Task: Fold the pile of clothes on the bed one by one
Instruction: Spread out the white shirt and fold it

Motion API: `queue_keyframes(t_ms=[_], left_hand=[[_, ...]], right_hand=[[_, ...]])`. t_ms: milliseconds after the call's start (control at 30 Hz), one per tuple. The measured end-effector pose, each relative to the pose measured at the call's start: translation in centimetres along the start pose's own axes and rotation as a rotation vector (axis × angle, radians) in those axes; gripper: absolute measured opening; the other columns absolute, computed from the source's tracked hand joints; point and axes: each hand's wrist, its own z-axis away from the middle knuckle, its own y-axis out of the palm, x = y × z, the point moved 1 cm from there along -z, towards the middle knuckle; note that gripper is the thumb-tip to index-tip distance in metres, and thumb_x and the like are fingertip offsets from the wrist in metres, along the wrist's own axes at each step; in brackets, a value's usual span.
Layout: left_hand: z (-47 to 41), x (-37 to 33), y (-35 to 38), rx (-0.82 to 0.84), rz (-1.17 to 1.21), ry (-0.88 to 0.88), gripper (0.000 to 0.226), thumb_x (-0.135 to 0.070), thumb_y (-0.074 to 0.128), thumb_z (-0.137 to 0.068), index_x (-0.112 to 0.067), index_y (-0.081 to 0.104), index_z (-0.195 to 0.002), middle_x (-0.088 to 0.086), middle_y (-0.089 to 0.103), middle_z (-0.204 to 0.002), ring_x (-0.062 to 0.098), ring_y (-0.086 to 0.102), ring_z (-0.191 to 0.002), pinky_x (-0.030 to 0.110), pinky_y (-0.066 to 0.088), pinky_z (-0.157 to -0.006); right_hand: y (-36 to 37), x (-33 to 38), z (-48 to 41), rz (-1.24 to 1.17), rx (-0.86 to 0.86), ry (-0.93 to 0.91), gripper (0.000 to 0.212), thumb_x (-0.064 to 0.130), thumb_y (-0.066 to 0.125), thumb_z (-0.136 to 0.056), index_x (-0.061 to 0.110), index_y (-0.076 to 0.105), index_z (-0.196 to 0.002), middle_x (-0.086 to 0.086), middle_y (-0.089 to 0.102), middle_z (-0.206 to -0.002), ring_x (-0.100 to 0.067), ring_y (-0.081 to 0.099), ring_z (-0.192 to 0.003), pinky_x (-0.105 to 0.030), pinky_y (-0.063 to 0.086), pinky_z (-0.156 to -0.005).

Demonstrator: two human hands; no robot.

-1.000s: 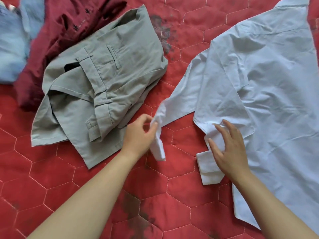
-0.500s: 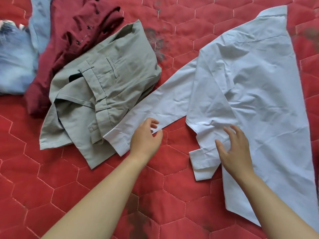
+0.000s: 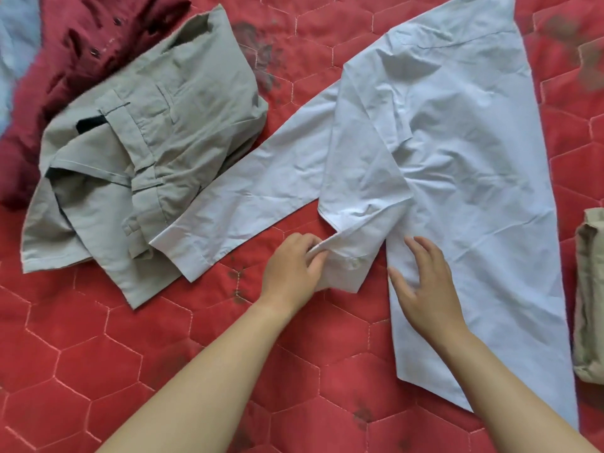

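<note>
A pale blue long-sleeved shirt (image 3: 457, 165) lies spread on the red quilted bed (image 3: 98, 348), its body running from top right to bottom right. One sleeve (image 3: 248, 204) stretches left, its cuff resting on grey-green trousers (image 3: 143, 152). The other sleeve is folded over the shirt body, and my left hand (image 3: 291, 269) pinches its cuff (image 3: 346, 266). My right hand (image 3: 425, 286) lies flat on the shirt with fingers spread, just right of that cuff.
A dark red shirt (image 3: 75, 50) lies crumpled at the top left, partly under the trousers, with pale blue denim (image 3: 13, 44) at the far left edge. A folded beige garment (image 3: 588, 295) sits at the right edge.
My left hand let go of the long sleeve, which now lies stretched left onto the trousers, and moved right to pinch the other cuff. My right hand shifted slightly on the shirt.
</note>
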Motion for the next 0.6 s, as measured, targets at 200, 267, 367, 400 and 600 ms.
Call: queue_keyframes(t_ms=[200,267,367,400,600], left_hand=[[0.4,7.8,-12.3,-0.260,0.040,-0.347,0.010,-0.031,0.056,-0.087,-0.024,0.062,-0.082,-0.007,0.064,-0.082,0.014,0.056,-0.080,0.024,0.035,-0.063],[0.9,11.0,-14.4,-0.211,-0.116,-0.430,0.015,-0.031,0.055,-0.088,-0.018,0.063,-0.085,0.004,0.065,-0.091,0.026,0.058,-0.087,0.032,0.039,-0.067],[1.5,13.9,-14.7,-0.116,-0.354,-0.408,0.024,-0.027,0.058,-0.086,-0.011,0.061,-0.103,0.010,0.051,-0.113,0.031,0.048,-0.106,0.040,0.042,-0.083],[1.6,14.5,-14.3,-0.115,-0.364,-0.377,0.028,-0.026,0.060,-0.085,-0.009,0.058,-0.108,0.010,0.047,-0.116,0.032,0.046,-0.108,0.040,0.041,-0.086],[0.8,15.6,-12.8,-0.229,-0.176,-0.361,0.025,-0.026,0.059,-0.087,-0.013,0.047,-0.104,0.005,0.048,-0.107,0.029,0.049,-0.101,0.035,0.037,-0.075]], right_hand=[[4.3,9.4,-2.8,-0.037,0.031,-0.147,0.053,0.024,0.063,-0.087,0.012,0.044,-0.135,-0.008,0.037,-0.144,-0.023,0.032,-0.134,-0.033,0.024,-0.111],[7.0,12.7,-4.5,-0.004,0.042,-0.209,0.052,0.025,0.062,-0.086,0.013,0.044,-0.134,-0.010,0.034,-0.145,-0.026,0.030,-0.134,-0.036,0.025,-0.109],[11.7,15.9,-7.1,0.142,0.119,-0.249,0.054,0.034,0.055,-0.088,0.015,0.039,-0.137,-0.010,0.025,-0.150,-0.030,0.022,-0.138,-0.045,0.023,-0.109],[13.2,16.2,-7.7,0.227,0.167,-0.260,0.057,0.038,0.051,-0.090,0.016,0.035,-0.140,-0.010,0.020,-0.152,-0.030,0.016,-0.139,-0.046,0.018,-0.112],[16.7,14.7,-7.6,0.392,0.218,-0.289,0.068,0.047,0.040,-0.092,0.023,0.012,-0.149,-0.003,-0.004,-0.158,-0.025,-0.012,-0.143,-0.041,-0.011,-0.113]])
